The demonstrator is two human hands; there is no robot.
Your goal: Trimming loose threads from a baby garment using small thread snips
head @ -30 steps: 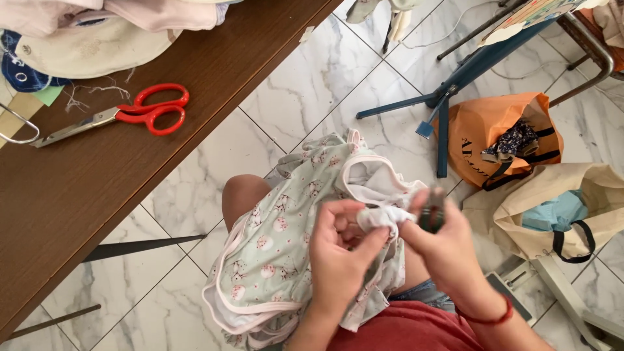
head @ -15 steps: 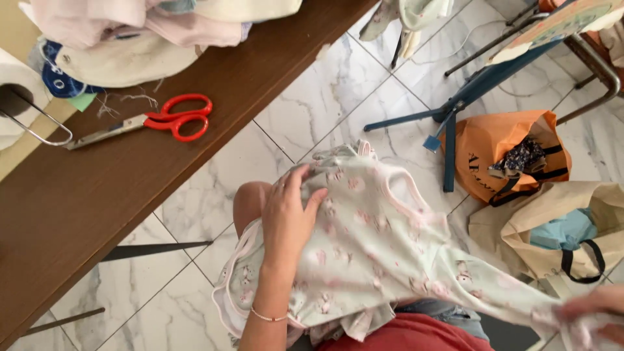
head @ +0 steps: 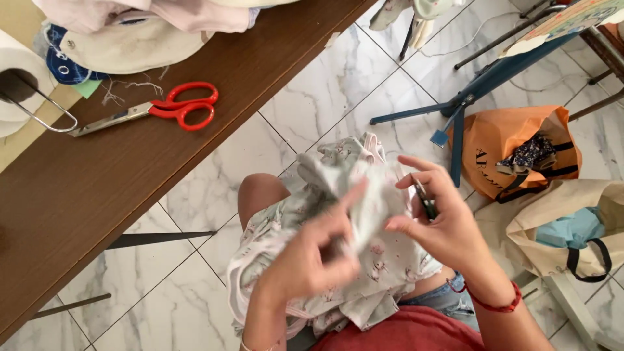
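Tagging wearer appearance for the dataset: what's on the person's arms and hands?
Bare forearms, no sleeves or gloves. The right hand has a red cord bracelet at the wrist. The left hand has a thin pale band at the wrist, barely in frame.

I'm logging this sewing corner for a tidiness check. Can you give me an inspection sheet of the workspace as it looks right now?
Surface: brown wooden table at the left, white marbled tile floor beneath.
Job's things: pale printed garment bunched on the person's lap; small dark tool in the right hand.
Clutter: red-handled scissors and loose thread bits on the table; pile of fabric at its far edge; white paper roll on a wire holder.
Hands: left hand grips the garment; right hand pinches the tool against the cloth.
Cables: a thin cord on the floor at the top.
Surroundings: orange bag, beige bag, blue metal stand.
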